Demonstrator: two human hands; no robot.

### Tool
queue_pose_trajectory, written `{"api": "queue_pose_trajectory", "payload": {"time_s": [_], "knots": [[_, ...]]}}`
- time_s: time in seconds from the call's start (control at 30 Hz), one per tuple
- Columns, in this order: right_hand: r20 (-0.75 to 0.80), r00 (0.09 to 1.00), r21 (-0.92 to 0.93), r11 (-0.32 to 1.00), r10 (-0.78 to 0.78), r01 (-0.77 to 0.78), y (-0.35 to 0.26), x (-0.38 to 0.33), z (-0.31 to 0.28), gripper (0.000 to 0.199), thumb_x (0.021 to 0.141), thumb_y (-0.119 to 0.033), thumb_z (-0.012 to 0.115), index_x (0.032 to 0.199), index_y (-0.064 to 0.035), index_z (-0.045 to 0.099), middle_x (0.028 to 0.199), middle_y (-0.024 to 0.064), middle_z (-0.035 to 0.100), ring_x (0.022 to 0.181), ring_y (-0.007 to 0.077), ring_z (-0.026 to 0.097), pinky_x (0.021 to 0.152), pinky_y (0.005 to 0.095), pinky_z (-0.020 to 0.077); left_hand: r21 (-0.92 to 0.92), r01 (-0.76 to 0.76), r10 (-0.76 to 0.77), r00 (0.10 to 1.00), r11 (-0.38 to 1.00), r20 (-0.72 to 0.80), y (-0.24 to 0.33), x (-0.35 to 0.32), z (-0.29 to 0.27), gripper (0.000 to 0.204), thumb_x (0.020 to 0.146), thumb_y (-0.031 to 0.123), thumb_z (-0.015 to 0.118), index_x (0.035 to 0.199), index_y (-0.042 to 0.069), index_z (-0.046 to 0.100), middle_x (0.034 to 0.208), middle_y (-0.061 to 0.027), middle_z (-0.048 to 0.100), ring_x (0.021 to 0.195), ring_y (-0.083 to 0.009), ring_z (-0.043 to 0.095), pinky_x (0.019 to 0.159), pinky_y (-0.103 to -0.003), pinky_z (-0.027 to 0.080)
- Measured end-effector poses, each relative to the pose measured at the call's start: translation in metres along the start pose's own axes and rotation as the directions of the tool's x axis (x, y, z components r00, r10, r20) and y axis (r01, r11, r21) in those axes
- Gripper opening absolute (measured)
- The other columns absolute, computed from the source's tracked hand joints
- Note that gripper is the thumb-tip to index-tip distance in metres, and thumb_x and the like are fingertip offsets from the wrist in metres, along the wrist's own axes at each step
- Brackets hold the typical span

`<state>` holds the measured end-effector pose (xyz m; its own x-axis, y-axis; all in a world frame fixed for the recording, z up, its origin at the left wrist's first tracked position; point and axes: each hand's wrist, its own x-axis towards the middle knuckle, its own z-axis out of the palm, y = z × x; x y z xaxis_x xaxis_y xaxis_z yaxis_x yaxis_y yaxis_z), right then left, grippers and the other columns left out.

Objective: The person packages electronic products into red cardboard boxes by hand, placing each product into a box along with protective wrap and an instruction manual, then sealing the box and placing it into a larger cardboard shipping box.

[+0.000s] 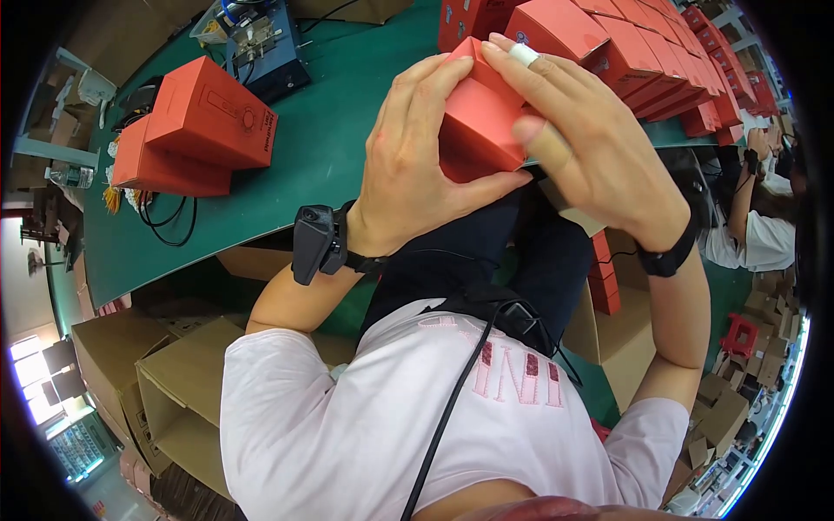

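Observation:
Between my two hands is a red cardboard box [486, 122], held over the near edge of the green table. My left hand [408, 148] wraps its left side, fingers along the top and thumb along the bottom edge. On the other side my right hand [591, 130] presses its fingers on the box's upper end, the thumb near its right face. A white band [524, 55] covers part of one right finger. More red boxes stand to the left, one [213, 113] resting against another [165, 165].
Rows of red boxes [634, 56] fill the table's right rear. A blue device with a metal fixture [265, 48] stands at the back left. A black cable [169, 221] lies on the green table [321, 130]. Open cardboard cartons [191, 382] flank me below. Another person [756, 208] sits at far right.

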<state>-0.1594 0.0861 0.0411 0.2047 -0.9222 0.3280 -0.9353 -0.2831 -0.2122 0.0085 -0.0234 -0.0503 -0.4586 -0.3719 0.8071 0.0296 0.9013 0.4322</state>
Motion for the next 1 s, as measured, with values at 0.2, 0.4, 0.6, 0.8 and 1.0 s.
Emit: {"api": "queue_pose_trajectory", "payload": {"time_s": [0.2,0.4,0.6,0.8,1.0], "knots": [[0.044,0.968,0.596,0.771,0.248,-0.224,0.018,0.016,0.005,0.030,0.100,-0.009,0.059,0.128,-0.0017,0.068,0.129,0.0161,0.068,0.118,0.0190,0.064,0.102,0.0320,0.0482,-0.018,0.013,-0.013,1.000,1.000,0.017,-0.002,-0.001,-0.001,0.098,0.055,0.031,0.098,0.136,0.002,0.051,0.133,-0.0205,0.057,0.121,-0.0377,0.058,0.098,-0.044,0.052],[0.020,0.947,0.453,0.841,0.321,-0.294,0.006,0.011,0.014,0.030,0.098,-0.006,0.061,0.126,-0.0045,0.070,0.130,0.0157,0.068,0.121,0.0189,0.062,0.102,0.0303,0.0464,-0.047,-0.013,0.012,1.000,0.999,-0.016,-0.008,-0.005,0.001,0.103,0.054,0.033,0.099,0.138,0.002,0.049,0.134,-0.0220,0.055,0.121,-0.0380,0.058,0.096,-0.043,0.053],[0.021,0.995,0.148,0.984,0.095,-0.097,-0.009,-0.002,0.008,0.060,0.095,-0.028,0.064,0.147,-0.0008,0.049,0.155,0.0180,0.044,0.146,0.0321,0.039,0.118,0.0420,0.0299,-0.217,0.159,-0.167,0.986,0.963,-0.023,-0.002,-0.018,0.012,0.108,0.062,0.033,0.096,0.148,0.000,0.039,0.138,-0.0234,0.052,0.124,-0.0386,0.056,0.098,-0.043,0.052],[-0.344,0.937,0.267,0.963,0.054,0.043,-0.014,-0.004,-0.033,0.091,0.076,-0.013,0.080,0.152,0.0002,0.032,0.139,0.0257,0.046,0.126,0.0370,0.051,0.109,0.0431,0.0392,-0.844,0.504,-0.685,0.681,0.183,0.258,-0.058,-0.002,-0.052,0.057,0.096,0.038,0.067,0.138,0.003,0.051,0.126,-0.0108,0.066,0.114,-0.0222,0.065,0.099,-0.036,0.051],[-0.259,0.866,-0.302,0.888,-0.427,0.348,-0.048,-0.034,0.026,0.073,0.085,-0.051,0.075,0.149,-0.0407,0.041,0.146,0.0094,0.053,0.132,0.0306,0.054,0.116,0.0518,0.0366,-0.619,0.628,-0.497,0.390,-0.473,0.775,-0.041,-0.015,-0.054,0.063,0.102,0.054,0.049,0.141,0.006,0.051,0.134,-0.0126,0.063,0.120,-0.0260,0.063,0.104,-0.042,0.050]]}}
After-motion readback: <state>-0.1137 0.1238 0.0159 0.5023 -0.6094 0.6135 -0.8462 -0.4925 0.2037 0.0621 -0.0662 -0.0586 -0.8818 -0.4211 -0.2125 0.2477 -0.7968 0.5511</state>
